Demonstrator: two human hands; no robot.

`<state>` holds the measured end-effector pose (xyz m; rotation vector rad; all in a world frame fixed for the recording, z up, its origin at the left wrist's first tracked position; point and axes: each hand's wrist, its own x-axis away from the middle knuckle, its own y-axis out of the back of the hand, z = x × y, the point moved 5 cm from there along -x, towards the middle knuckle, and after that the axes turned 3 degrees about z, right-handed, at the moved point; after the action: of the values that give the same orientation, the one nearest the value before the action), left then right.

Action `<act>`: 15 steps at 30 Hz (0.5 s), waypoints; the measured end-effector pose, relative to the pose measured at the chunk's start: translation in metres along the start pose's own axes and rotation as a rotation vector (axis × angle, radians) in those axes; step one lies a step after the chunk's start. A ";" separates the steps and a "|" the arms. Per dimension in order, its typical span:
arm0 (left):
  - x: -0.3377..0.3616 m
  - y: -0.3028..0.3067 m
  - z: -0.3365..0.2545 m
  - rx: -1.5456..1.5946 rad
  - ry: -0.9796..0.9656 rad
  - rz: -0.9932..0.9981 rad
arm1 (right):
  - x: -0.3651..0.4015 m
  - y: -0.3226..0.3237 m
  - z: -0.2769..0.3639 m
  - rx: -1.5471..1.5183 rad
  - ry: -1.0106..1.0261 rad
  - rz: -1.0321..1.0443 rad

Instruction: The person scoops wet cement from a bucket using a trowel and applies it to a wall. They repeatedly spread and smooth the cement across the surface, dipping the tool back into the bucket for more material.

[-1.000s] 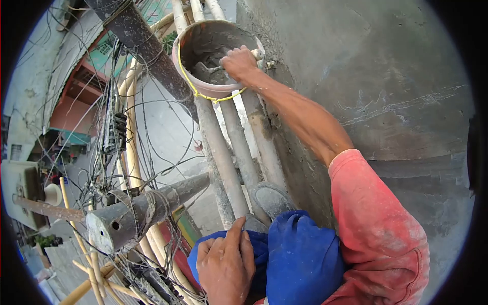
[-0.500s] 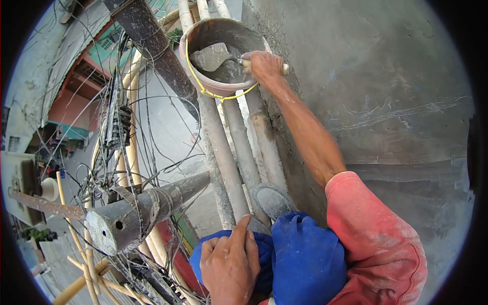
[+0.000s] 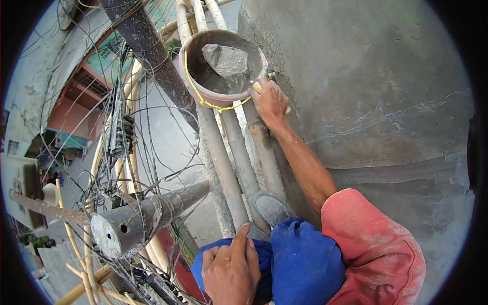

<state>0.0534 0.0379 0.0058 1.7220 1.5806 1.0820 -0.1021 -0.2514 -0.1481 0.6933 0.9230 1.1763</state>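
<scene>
My right hand (image 3: 271,101) is closed round the wooden handle of a trowel (image 3: 226,60) at the right rim of a bucket (image 3: 206,96). The trowel blade lies inside the bucket, covered with wet grey mortar. A yellow wire handle (image 3: 190,79) hangs round the bucket's near left side. The bucket rests on bamboo poles (image 3: 223,152). My left hand (image 3: 231,269) is near my blue-clad knee, index finger stretched out and the other fingers partly bent, with nothing visible in it.
A grey plastered wall (image 3: 381,101) fills the right side. Tangled cables (image 3: 119,134) and a metal pipe end (image 3: 109,235) are at left, with a dark slanted post (image 3: 147,48) behind. My grey shoe (image 3: 272,207) stands on the poles.
My right hand has moved down and slightly right at the bucket rim. The trowel blade has shifted up and right inside the bucket and now carries mortar. My left hand is nearly still.
</scene>
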 end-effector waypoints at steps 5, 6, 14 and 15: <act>-0.001 0.000 -0.004 0.003 0.004 0.007 | 0.008 0.003 -0.003 -0.020 -0.031 -0.009; -0.003 0.003 -0.007 -0.001 -0.015 -0.057 | 0.008 0.005 -0.001 -0.020 -0.027 -0.002; -0.005 0.001 -0.001 0.024 0.025 0.008 | 0.002 0.019 0.001 -0.041 -0.015 0.000; -0.006 0.001 0.000 0.020 0.006 0.013 | 0.002 0.018 -0.002 -0.062 -0.063 0.033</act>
<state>0.0535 0.0321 0.0056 1.7458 1.5914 1.0823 -0.1118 -0.2450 -0.1345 0.6939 0.8214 1.2006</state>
